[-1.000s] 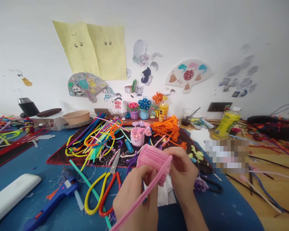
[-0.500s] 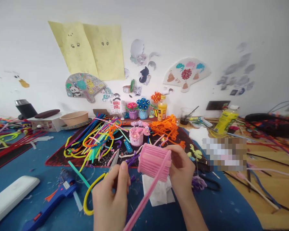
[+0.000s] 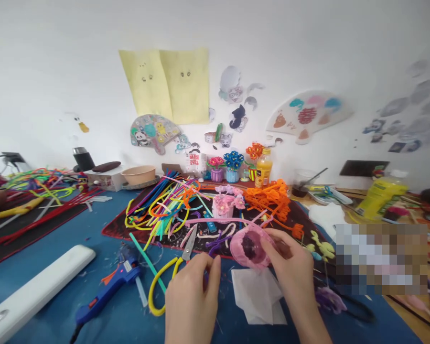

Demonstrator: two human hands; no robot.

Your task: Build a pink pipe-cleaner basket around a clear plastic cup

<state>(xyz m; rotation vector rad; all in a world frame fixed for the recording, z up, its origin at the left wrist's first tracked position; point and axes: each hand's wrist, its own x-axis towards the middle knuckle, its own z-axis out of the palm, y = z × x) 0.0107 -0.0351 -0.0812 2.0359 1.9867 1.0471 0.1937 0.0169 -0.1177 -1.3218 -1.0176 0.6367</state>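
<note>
My right hand (image 3: 294,272) grips a pink pipe-cleaner cup (image 3: 250,246), tipped so its dark open mouth faces me. A long pink pipe cleaner (image 3: 218,220) trails from the cup to the left. My left hand (image 3: 191,298) hovers just left of the cup with fingers loosely curled and nothing in it. It is above the yellow and red scissors (image 3: 163,286). A white tissue (image 3: 258,296) lies on the blue mat under the cup.
A blue glue gun (image 3: 109,291) and a white bar (image 3: 32,291) lie at the left. A heap of coloured pipe cleaners (image 3: 165,200), orange ones (image 3: 268,198) and a small pink flower pot (image 3: 224,203) sit on the dark mat. Bottles and small pots stand by the wall.
My right hand turned the pink cup so that its opening faces me. My left hand let go of the pink strand and moved left. The camera swung to the left.
</note>
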